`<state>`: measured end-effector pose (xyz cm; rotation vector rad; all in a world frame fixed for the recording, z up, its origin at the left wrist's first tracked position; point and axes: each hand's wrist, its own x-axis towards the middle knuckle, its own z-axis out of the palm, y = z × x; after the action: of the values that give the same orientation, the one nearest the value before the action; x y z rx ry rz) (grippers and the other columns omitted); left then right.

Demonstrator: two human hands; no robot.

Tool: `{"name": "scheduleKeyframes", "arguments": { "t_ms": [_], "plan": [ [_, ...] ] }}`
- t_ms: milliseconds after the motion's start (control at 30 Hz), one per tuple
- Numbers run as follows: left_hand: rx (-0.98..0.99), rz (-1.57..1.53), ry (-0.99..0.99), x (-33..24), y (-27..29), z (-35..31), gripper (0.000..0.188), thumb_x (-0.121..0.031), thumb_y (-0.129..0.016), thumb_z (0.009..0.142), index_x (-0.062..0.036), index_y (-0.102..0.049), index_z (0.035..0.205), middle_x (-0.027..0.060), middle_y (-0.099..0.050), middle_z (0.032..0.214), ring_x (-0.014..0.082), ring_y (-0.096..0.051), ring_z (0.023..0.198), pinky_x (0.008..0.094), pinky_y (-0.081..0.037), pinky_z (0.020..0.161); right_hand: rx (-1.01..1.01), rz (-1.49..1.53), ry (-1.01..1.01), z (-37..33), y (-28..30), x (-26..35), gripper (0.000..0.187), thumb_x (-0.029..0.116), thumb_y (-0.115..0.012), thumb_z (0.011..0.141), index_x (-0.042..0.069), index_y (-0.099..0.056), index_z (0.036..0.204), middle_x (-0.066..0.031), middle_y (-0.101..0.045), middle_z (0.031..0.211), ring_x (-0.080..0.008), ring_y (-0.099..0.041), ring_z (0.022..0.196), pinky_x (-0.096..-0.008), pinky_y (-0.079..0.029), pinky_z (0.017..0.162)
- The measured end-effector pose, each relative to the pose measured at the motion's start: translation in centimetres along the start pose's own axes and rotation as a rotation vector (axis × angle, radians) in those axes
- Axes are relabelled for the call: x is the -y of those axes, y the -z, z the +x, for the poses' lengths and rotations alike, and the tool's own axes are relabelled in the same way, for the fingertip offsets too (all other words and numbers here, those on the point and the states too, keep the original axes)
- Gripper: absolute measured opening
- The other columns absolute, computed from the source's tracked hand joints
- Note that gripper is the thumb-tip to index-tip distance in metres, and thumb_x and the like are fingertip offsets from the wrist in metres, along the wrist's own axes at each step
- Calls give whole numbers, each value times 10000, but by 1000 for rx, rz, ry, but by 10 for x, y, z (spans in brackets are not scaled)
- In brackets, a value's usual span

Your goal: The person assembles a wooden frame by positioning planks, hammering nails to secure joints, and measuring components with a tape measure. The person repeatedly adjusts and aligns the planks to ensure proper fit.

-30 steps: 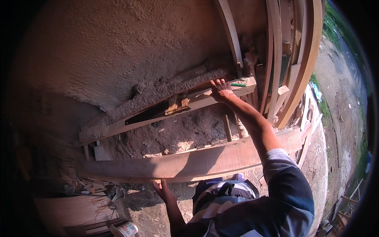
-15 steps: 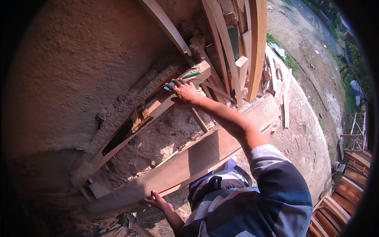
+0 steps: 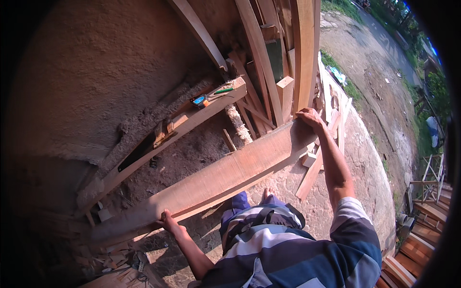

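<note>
A broad wooden plank [image 3: 225,175] lies slantwise in front of my body. My left hand [image 3: 171,224] is closed on its near edge, toward the left end. At the plank's right end, my right hand [image 3: 309,119] grips the far corner with its fingers bent over the edge. Beyond the plank is a narrow wooden bench beam [image 3: 192,127]. On it rest a blue and orange tape measure [image 3: 199,101], a green pencil [image 3: 224,90] and a handsaw [image 3: 139,152] with a wooden handle.
Several long boards [image 3: 261,62] lean upright behind the beam's right end. Offcuts [image 3: 331,129] lie on the floor to the right, and more scraps [image 3: 115,259] at the lower left. A rough wall [image 3: 105,72] rises on the left. Stacked wood [image 3: 427,240] is at far right.
My right hand has left the tape measure on the beam and taken hold of the plank's right end. The plank has shifted forward and left, my left hand moving with it.
</note>
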<state>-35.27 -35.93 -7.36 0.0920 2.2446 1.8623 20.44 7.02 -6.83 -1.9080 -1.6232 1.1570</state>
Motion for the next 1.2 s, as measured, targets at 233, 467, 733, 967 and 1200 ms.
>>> {"name": "scheduleKeyframes", "arguments": {
  "t_ms": [233,467,733,967,1200],
  "plan": [
    [80,-37,185,-18,2,13,860,-521,-658,931,-18,-346,1555,180,-454,1538,289,-488,1377,439,-329,1160,-141,-10,-9,-17,0,18,434,344,-639,801,-14,-747,1021,-189,-745,950,-296,-715,918,-394,-545,831],
    [37,24,180,-26,18,76,857,-663,-458,970,-160,-244,1631,87,-214,1697,263,-184,1562,531,-44,1238,-231,-20,113,-43,-49,65,393,333,-600,827,19,-746,1012,-197,-748,1019,-374,-715,1001,-436,-546,901],
    [147,-17,10,-24,49,120,825,-644,-449,983,-176,-243,1631,95,-178,1698,285,-159,1562,531,-97,1246,-305,228,298,-80,-89,80,278,279,-671,880,46,-727,1021,-122,-766,955,-231,-738,915,-334,-559,838],
    [-43,-299,208,-36,57,98,818,-658,-523,911,-120,-414,1518,136,-427,1544,338,-355,1455,552,-222,1196,-238,694,445,-105,-91,56,142,95,-637,888,-2,-667,988,-56,-674,887,-114,-646,832,-261,-521,774],
    [-118,-483,171,-14,55,98,813,-647,-457,946,-40,-408,1484,193,-437,1516,385,-429,1400,580,-308,1175,13,831,467,-127,-76,35,249,158,-579,950,47,-640,1164,-37,-686,1114,-119,-605,993,-281,-478,906]
  ]
}}
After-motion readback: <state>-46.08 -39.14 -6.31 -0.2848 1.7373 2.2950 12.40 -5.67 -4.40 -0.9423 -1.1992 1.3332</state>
